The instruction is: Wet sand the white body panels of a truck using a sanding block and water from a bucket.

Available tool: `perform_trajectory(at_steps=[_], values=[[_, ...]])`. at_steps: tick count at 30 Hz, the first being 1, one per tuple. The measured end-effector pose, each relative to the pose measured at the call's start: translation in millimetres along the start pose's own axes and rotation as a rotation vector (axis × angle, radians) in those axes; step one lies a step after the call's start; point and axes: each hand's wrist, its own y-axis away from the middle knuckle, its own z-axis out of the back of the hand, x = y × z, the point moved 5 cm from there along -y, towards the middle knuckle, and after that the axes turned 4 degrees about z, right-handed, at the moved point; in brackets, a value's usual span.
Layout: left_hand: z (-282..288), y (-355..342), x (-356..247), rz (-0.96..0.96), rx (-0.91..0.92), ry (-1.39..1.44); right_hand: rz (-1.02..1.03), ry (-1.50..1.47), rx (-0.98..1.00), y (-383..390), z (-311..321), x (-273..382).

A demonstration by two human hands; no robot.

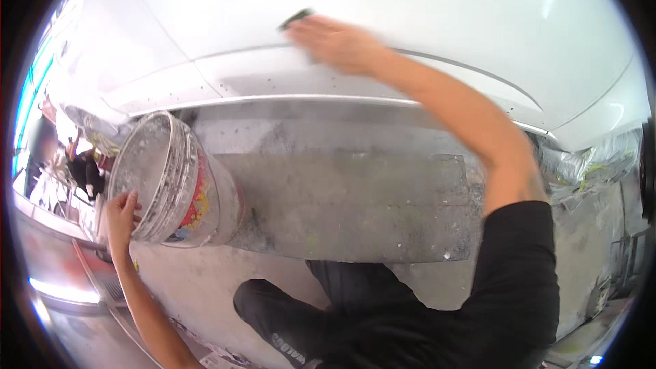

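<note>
My right hand (336, 44) is stretched up against the white car body panel (383, 7) and presses a dark flat sanding block (295, 19) onto it; the hand is blurred. My left hand (121, 215) grips the rim of a dirty white plastic bucket (179, 184) with a coloured label, which stands on the grey floor at the lower left. My dark-trousered knee (287, 314) is bent below.
A grey, dusty mat (355, 205) lies on the concrete floor under the car's sill. Crumpled masking film (594, 164) covers the area at the right. A person in dark clothes (85, 167) crouches far left, behind the bucket.
</note>
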Motion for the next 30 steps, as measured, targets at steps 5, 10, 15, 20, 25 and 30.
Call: perform_trajectory(at_steps=[5,10,15,20,25,30], values=[[5,25,-64,0.045,-0.115,0.137,-0.067,-0.036,0.170,199,13,-34],[-7,19,-69,-0.006,-0.169,0.222,-0.018,-0.084,0.068,6,-23,4],[-12,31,-75,-0.013,-0.022,0.182,-0.015,-0.065,0.097,-63,-17,25],[2,33,-65,-0.059,-0.117,0.187,0.028,-0.052,0.154,23,-7,-2],[0,29,-83,-0.115,-0.229,0.185,0.072,-0.043,0.006,-158,-39,35],[-1,31,-58,-0.036,-0.192,0.115,0.111,-0.011,0.001,-232,-65,68]])
